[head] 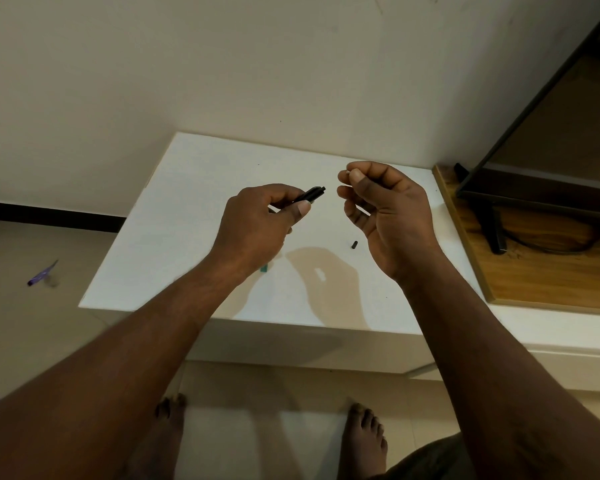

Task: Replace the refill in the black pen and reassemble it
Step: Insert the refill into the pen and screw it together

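My left hand (257,223) grips the black pen barrel (313,195) above the white table (174,216), with the barrel's open end pointing up and right. A short gap to the right, my right hand (385,209) has thumb and forefinger pinched on a thin pale piece (347,172), apparently the refill. Only its tip shows; the rest is hidden in the fingers. A small black pen part (354,244) lies on the table below my right hand. A teal piece (264,269) peeks out from under my left wrist.
A wooden board (541,271) at the table's right carries a dark screen stand (496,233) and cable. A purple pen (42,274) lies on the floor to the left. The wall stands just behind the table. My bare feet are below the near edge.
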Motion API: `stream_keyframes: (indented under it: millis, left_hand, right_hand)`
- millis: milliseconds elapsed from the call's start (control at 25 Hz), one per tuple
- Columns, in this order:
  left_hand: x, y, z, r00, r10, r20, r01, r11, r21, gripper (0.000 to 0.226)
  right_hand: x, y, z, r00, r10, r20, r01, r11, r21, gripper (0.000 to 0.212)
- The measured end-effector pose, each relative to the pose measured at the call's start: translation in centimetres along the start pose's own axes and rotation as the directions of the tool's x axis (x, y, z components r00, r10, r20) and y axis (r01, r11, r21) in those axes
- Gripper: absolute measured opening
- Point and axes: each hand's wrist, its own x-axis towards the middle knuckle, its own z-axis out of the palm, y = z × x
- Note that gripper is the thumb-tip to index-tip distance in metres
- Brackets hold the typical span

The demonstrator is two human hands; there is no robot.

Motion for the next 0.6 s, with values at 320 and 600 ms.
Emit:
stream_keyframes:
  millis: [320, 600]
  left_hand:
    - [0.01, -0.03, 0.03, 1.0, 0.011, -0.004, -0.011, 1.0, -0.008, 0.013]
    - [-0.05, 0.01, 0.1, 1.0, 0.024, 0.0, -0.024, 1.0, -0.002, 0.012]
  right_hand:
    - [-0.13, 0.16, -0.12, 0.998, -0.037, -0.054, 0.028, 0.988, -0.15, 0.015]
    - [-0.3, 0.73, 0.31, 0.999, 0.011, -0.043, -0.019, 0.982, -0.189, 0.008]
